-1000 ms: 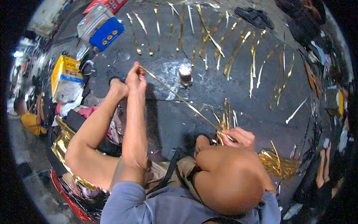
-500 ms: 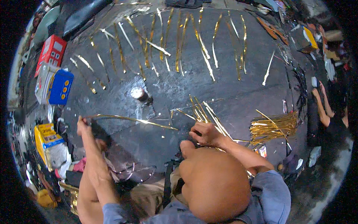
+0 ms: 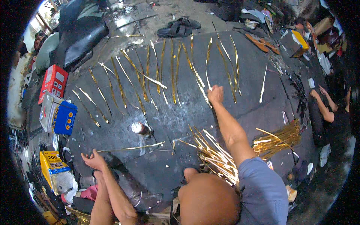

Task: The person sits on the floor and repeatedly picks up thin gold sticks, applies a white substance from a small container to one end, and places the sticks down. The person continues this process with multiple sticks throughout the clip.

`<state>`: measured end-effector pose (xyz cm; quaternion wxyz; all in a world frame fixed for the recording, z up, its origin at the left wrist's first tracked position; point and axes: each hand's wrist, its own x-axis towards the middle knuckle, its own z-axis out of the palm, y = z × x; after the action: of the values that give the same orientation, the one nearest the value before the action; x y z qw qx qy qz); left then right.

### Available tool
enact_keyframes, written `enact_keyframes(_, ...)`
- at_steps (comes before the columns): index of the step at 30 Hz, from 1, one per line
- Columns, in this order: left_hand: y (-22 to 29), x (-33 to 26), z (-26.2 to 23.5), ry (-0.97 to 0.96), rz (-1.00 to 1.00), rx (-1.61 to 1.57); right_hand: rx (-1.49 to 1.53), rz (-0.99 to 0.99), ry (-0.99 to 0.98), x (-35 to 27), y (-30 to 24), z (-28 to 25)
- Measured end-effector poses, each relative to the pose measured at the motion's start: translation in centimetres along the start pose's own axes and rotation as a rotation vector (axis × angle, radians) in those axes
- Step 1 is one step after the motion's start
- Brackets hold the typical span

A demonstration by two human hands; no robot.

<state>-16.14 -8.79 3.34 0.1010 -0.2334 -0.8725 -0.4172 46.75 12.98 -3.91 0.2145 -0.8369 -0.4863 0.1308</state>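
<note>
My right hand (image 3: pixel 215 94) reaches far over the dark mat (image 3: pixel 180 125), its fingers closed around the near end of a thin gold strip (image 3: pixel 208 56) in a spread-out row. At the left, my left hand (image 3: pixel 94 160) hovers near my knee with its fingers apart. Another gold strip (image 3: pixel 131 148) stretches rightward from beside its fingertips; whether they touch is unclear. Between my arms lies a loose heap of gold and pale strips (image 3: pixel 217 155). A denser bundle of gold strips (image 3: pixel 275 141) rests farther right, with one strip lying across it.
A small can (image 3: pixel 138 128) stands mid-mat. Along the left are a red box (image 3: pixel 53 84), a blue-and-white box (image 3: pixel 65 116) and a yellow package (image 3: pixel 54 165). Black sandals (image 3: pixel 176 30) and brown sandals (image 3: pixel 262 44) lie beyond the mat. Another person's arms (image 3: pixel 324 103) show at the right.
My right hand has left the near heap and reached forward to the row. My left fingers have spread beside the strip they held. The view has tilted farther ahead.
</note>
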Motion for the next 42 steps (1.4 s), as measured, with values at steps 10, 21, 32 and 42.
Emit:
enact_keyframes(10,22.0,-17.7,-4.4,-0.896,0.498,-0.571,0.281,-0.208,0.294,-5.1,2.2,-18.8)
enact_keyframes(21,31.2,-26.9,-8.3,-1.531,-0.236,-1.175,0.796,-0.238,-0.66,-20.7,-9.5,-26.0)
enact_keyframes(32,27.7,-24.3,-8.2,-1.205,-0.515,-1.088,0.377,-0.991,-0.155,-23.3,-13.8,-22.6)
enact_keyframes(42,24.5,-24.8,-7.9,-1.166,-0.896,-1.452,0.553,-0.898,-0.281,-24.6,-16.7,-19.8)
